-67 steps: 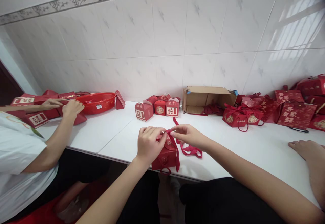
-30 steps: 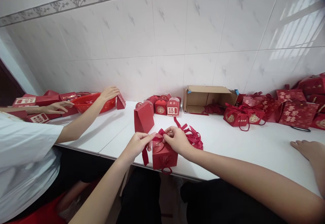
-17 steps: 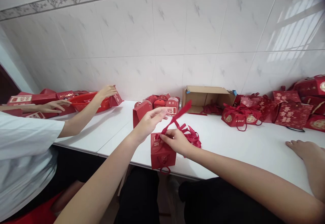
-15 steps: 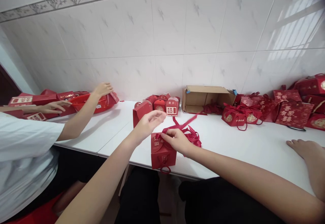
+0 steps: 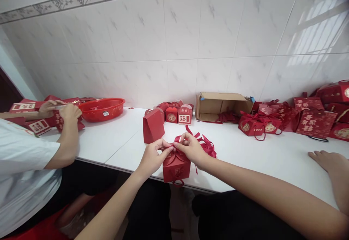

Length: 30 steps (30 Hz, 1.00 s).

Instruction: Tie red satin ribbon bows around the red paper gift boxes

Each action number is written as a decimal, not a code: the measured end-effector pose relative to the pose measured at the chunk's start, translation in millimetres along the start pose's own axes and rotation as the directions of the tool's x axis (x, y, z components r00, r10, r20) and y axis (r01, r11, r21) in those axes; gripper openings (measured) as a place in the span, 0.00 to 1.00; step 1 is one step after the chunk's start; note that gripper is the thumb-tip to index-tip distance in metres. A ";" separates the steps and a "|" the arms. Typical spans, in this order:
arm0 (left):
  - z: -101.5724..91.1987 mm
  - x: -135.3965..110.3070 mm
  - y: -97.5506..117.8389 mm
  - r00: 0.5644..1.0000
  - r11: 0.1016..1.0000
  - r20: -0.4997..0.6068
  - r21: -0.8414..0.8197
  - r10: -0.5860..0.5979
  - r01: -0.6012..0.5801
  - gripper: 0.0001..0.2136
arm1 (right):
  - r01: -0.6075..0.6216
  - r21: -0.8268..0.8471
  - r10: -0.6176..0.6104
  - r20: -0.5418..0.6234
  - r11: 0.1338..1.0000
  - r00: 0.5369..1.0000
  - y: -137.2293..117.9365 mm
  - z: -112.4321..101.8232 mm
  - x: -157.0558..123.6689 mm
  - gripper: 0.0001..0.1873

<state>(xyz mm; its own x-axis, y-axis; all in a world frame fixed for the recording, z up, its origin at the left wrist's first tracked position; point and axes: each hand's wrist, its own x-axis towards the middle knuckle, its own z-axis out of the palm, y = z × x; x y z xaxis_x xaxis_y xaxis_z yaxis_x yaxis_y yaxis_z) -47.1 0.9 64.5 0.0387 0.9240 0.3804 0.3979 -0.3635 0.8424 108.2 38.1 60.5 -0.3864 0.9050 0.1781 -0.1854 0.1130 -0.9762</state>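
Back from its raised reach, my left hand (image 5: 152, 156) is rejoining my right hand (image 5: 191, 147) atop the red gift box (image 5: 176, 167), which is sitting at the near edge of the desk (image 5: 245, 153). Both grips are pinching the red ribbon (image 5: 207, 146) at the lid; I am judging that the tying calls for steady tension next.

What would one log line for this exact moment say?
left hand: pinching red ribbon | right hand: pinching same ribbon | red gift box: upright near table edge, under both hands
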 end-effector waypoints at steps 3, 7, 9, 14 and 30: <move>3.0 -1.4 -1.8 1.000 0.999 -0.007 -0.029 0.015 -0.015 0.09 | -0.024 0.040 0.024 0.010 0.999 1.000 -2.1 -0.6 -0.5 0.17; 5.5 -2.4 -5.9 0.999 0.999 -0.017 -0.014 0.038 -0.038 0.08 | -0.040 -0.084 0.038 -0.027 0.996 0.999 -2.3 -2.0 -0.7 0.10; 7.0 -2.3 -8.8 0.998 0.998 -0.041 0.012 0.056 -0.055 0.08 | 0.004 -0.189 -0.009 -0.026 0.982 1.000 -3.0 -2.3 -1.4 0.07; 9.2 -1.3 -14.8 0.991 0.997 -0.116 0.034 0.069 -0.065 0.05 | 0.182 -0.565 -0.204 0.026 0.805 0.979 -8.4 -4.6 -5.7 0.09; 10.7 -4.7 -12.4 0.988 0.999 -0.146 -0.008 0.041 -0.042 0.02 | -0.077 -0.335 0.108 0.074 0.939 0.991 -12.0 -9.9 -3.2 0.07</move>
<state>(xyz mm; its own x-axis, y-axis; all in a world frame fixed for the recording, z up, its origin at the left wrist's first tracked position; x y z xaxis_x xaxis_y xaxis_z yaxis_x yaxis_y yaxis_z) -42.4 2.4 48.2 -0.0792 0.8811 0.4662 0.3889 -0.4033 0.8283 120.6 37.9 70.4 -0.4698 0.8791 0.0805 0.1589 0.1739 -0.9719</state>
